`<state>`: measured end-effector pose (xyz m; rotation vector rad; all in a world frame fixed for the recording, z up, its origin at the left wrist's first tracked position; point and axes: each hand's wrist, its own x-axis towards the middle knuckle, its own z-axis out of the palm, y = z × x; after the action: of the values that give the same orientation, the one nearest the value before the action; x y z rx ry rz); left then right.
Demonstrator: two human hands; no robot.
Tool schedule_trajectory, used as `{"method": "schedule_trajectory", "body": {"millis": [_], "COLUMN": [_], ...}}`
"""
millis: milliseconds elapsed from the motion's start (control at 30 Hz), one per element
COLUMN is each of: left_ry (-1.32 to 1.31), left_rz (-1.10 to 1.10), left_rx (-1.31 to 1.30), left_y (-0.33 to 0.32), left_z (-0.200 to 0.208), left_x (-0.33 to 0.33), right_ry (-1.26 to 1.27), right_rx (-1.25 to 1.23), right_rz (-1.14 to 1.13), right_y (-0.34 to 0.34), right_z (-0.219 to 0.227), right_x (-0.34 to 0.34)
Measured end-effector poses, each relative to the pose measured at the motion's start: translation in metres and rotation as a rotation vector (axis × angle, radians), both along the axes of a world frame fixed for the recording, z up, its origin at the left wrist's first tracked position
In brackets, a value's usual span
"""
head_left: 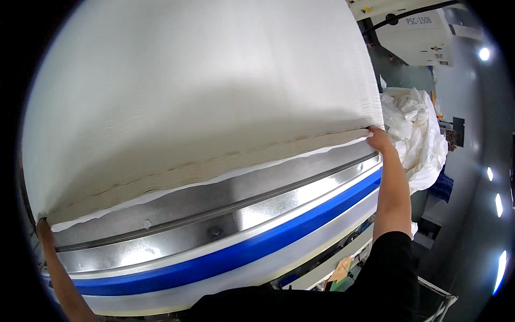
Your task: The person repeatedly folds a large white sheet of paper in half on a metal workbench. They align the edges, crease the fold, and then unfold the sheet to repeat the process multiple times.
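Note:
A thick stack of off-white fabric layers (214, 70) covers the table, its cut front edge showing as a beige band of many plies. A thin white sheet (182, 186) peeks out beneath that edge. With arms spread wide, I hold both ends of the stack's front edge. My left hand (45, 232) is closed on the near left corner, its fingers partly hidden. At the right corner, my right hand (379, 139) grips the edge, thumb side near the top of the plies and the other fingers mostly out of sight.
Along the front runs a grey metal table surface (196, 197) with a shiny metal strip and a blue band (230, 256). Crumpled white sheeting (421, 145) is heaped beyond the right end. A white machine cabinet (416, 40) stands at the far right.

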<state>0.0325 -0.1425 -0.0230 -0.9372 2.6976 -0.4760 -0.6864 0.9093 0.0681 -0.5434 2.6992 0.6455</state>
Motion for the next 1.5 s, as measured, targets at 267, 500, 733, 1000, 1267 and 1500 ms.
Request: {"method": "schedule_trajectory", "body": {"millis": [267,500,733,1000,1267,1500], "left_ry": [-0.370,-0.258,-0.401,-1.031,-1.167,-1.282], "left_rz": [-0.036,0.143,0.096,0.168,0.169,0.107], "left_rx": [-0.041,0.022,0.072,0.279,0.302,0.325], "left_y": [0.037,0.120,0.143,0.223,0.245,0.234], "left_z": [0.055,0.162,0.227,0.171,0.121,0.070], "left_x": [-0.003,-0.073,-0.017,0.060,0.078,0.123], "right_ry": [0.055,0.059,-0.005,-0.289,-0.455,-0.418], "right_rx": [0.127,-0.022,-0.011,0.374,0.612,0.557], "right_rz": [-0.138,-0.003,0.064,0.090,0.155,0.146], "right_y": [-0.026,0.036,0.052,0.065,0.090,0.088], "right_z": [0.008,0.094,0.141,0.106,0.067,0.047], "right_x": [0.003,-0.008,0.041,0.124,0.168,0.164]}}
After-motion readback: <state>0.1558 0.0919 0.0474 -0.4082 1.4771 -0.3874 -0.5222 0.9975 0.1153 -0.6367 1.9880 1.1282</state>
